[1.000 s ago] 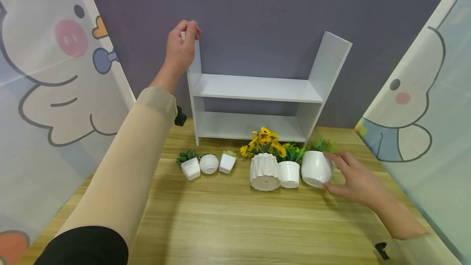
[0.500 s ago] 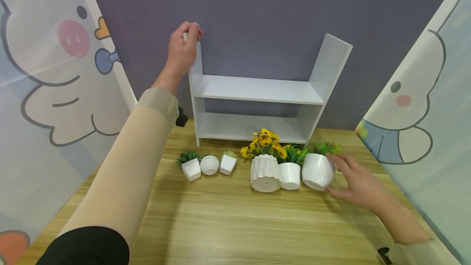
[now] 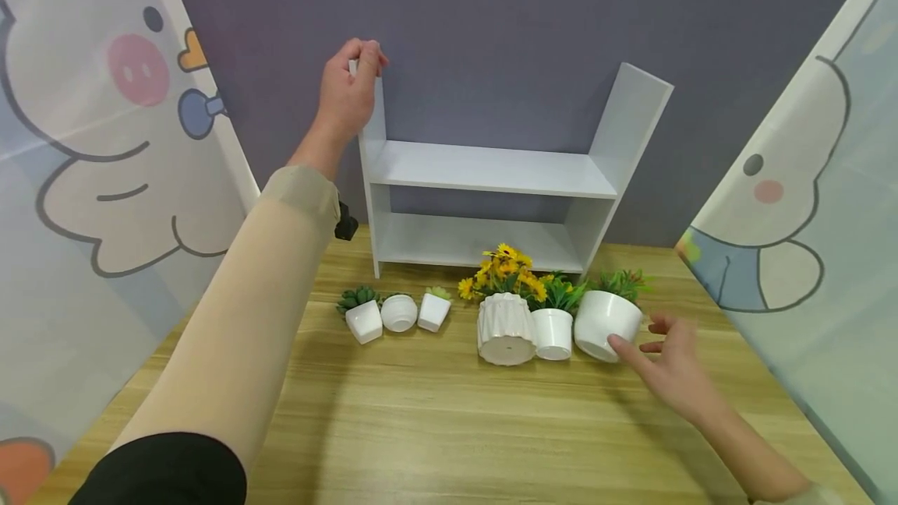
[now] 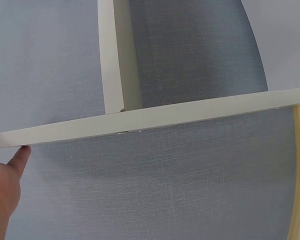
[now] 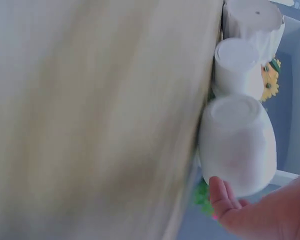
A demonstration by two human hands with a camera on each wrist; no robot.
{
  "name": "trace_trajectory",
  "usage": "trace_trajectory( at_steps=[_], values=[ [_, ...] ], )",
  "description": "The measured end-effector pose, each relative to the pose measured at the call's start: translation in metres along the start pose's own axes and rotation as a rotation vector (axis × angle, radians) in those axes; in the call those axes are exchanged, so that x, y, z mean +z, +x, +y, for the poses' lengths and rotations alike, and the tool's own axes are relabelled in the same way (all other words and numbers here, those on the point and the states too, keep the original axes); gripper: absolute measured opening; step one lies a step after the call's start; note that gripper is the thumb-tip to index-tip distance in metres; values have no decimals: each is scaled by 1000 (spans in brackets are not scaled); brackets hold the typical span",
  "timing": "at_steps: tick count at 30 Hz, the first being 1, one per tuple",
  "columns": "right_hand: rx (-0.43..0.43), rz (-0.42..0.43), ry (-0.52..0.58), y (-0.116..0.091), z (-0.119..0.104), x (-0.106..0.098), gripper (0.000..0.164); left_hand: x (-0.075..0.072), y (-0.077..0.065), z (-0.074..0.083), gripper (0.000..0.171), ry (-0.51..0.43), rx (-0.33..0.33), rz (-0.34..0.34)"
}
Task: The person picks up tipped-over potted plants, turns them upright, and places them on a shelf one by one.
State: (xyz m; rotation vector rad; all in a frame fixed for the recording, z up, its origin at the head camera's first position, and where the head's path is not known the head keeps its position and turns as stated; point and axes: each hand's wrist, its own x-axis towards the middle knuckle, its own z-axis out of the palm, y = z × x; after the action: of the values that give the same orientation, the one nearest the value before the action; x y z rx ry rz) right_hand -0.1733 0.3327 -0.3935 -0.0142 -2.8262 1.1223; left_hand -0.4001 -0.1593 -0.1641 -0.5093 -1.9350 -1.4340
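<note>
At the upper left, my left hand [image 3: 347, 96] grips the top of the side panel of a white shelf unit [image 3: 491, 170]. In the left wrist view, fingers [image 4: 21, 157] of that hand touch the long white panel edge [image 4: 155, 117]. My right hand [image 3: 677, 369] is beside a rounded white pot [image 3: 605, 324] with a green plant [image 3: 623, 284], which lies tipped on the table. The thumb lies in front of the pot's lower right; the other fingers are apart from it, loosely bent. In the right wrist view, fingertips [image 5: 219, 192] appear near the pot's rim; contact is unclear.
Left of the rounded pot lie a smaller white pot [image 3: 553, 333] and a ribbed pot [image 3: 507, 330] with yellow flowers [image 3: 507, 267]. Several small succulent pots, one a square pot [image 3: 364, 323], lie further left on the wooden table [image 3: 491, 427]. Printed cartoon panels [image 3: 779, 256] flank the table.
My right hand has drawn back from the rounded pot's right side, its fingers coming off it. The pot has turned slightly and shifted a little right. My left hand stays put.
</note>
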Motion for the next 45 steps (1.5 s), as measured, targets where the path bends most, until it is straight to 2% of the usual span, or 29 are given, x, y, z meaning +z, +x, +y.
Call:
trace_trajectory(
  at_steps=[4, 7, 9, 14, 19, 28, 41, 45],
  values=[
    [198, -104, 140, 4, -4, 4, 107, -1, 1, 0, 33, 17, -10, -2],
    [283, -158, 201, 10, -5, 7, 113, -1, 0, -1, 34, 23, -7, -6],
    [309, -168, 209, 14, -5, 10, 116, -1, -1, -1, 34, 22, -4, -5],
    [314, -130, 224, 24, -3, 15, 118, 1, -2, -1, 31, 15, 1, -5],
    [310, -118, 188, 29, -2, 19, 121, 2, -3, 0, 30, 13, 2, -2],
    [247, -80, 179, 33, 0, 21, 101, 3, -2, -1, 29, -7, 19, 4],
    [234, -30, 179, 29, -3, 19, 105, 3, -2, -2, 31, 5, 20, 5],
    [238, -25, 163, 30, -4, 18, 111, 2, -2, -3, 33, 15, 16, 3]
  ],
)
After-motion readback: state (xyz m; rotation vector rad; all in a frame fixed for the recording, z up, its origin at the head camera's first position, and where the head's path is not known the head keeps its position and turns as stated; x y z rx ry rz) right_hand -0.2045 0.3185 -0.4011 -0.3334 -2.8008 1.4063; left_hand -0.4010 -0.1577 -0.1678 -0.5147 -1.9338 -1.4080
